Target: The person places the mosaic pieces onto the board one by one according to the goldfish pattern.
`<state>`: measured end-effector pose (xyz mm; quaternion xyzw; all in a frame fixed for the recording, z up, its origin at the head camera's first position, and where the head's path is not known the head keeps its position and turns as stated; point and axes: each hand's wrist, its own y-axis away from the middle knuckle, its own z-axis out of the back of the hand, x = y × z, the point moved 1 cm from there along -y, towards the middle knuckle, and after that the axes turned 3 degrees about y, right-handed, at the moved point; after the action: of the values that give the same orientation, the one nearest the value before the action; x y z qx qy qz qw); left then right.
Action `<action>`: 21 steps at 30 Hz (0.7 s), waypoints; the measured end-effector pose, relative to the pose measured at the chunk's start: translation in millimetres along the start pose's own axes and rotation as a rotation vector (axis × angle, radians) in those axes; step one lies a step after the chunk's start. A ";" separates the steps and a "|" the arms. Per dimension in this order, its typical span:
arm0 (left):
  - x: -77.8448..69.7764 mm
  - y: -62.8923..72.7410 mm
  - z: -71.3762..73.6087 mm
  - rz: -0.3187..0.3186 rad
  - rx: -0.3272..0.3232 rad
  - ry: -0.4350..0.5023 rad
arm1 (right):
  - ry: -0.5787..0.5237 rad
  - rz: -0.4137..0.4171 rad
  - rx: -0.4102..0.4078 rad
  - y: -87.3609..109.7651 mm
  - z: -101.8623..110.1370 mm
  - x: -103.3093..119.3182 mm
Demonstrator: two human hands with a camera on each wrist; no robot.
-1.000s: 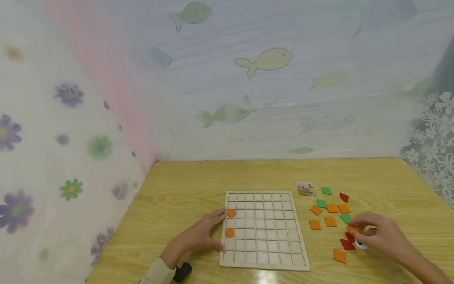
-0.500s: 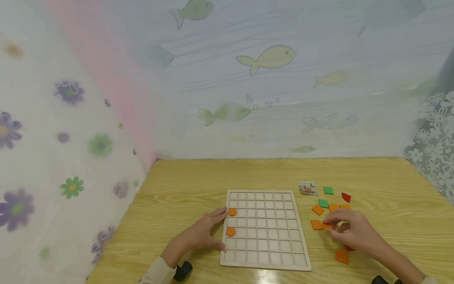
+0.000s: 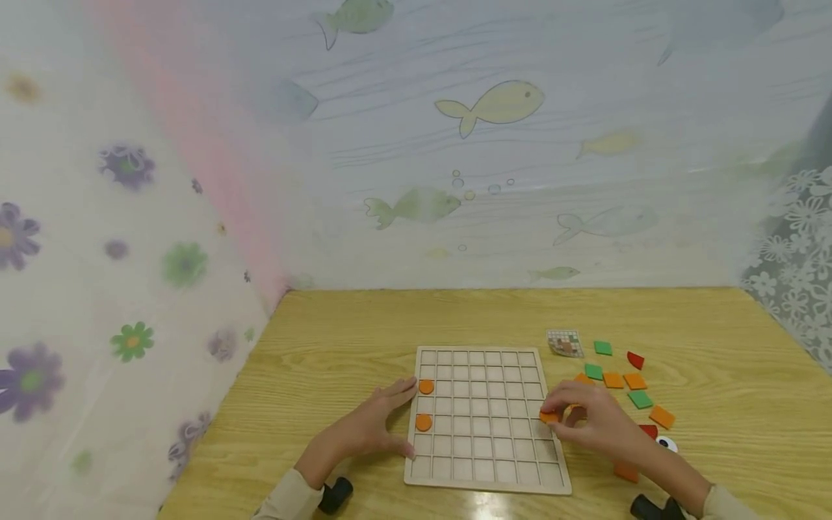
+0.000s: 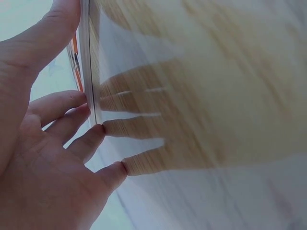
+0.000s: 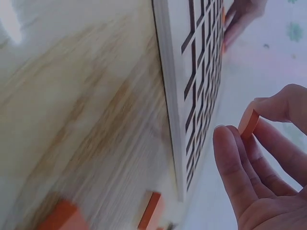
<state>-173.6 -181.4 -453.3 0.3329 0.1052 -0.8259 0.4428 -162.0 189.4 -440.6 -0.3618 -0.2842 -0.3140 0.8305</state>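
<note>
A light wooden grid board (image 3: 484, 485) lies on the table, with two orange discs (image 3: 424, 422) in cells of its left column. My left hand (image 3: 369, 426) rests at the board's left edge, thumb and fingers spread; the left wrist view shows fingertips (image 4: 112, 175) on the tabletop beside that edge. Over the board's right side, my right hand (image 3: 601, 419) pinches a small orange piece (image 5: 249, 120) with a curved edge between thumb and fingers. In the right wrist view the piece stands apart from the board. The right hand hides some loose tiles behind it.
Right of the board lie several orange square tiles (image 3: 661, 417), green tiles (image 3: 640, 399), a red rounded piece (image 3: 635, 360) and a white eye piece (image 3: 667, 443). A small printed pattern card (image 3: 564, 344) lies near the board's upper right corner. Painted walls border the table (image 3: 338, 325).
My right hand has carried the orange piece leftward from among the loose tiles to the board's right side. An orange tile and the eye piece now show behind it. The left hand stays put.
</note>
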 end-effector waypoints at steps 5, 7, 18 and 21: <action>0.9 0.2 0.2 -0.001 -0.001 -0.001 | -0.042 0.023 0.039 -9.1 -12.3 1.7; 1.3 0.4 0.1 0.000 -0.003 -0.005 | -0.058 0.054 0.044 -12.7 -16.8 1.9; 0.6 0.1 -0.4 -0.032 -0.009 -0.002 | -0.059 0.111 0.066 -24.3 -37.0 7.9; -0.1 0.5 -0.3 -0.042 -0.009 -0.003 | -0.064 0.115 0.072 -28.4 -41.4 11.8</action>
<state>-173.0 -181.4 -453.4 0.3275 0.1155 -0.8349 0.4269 -164.9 138.0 -444.3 -0.3572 -0.3004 -0.2435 0.8502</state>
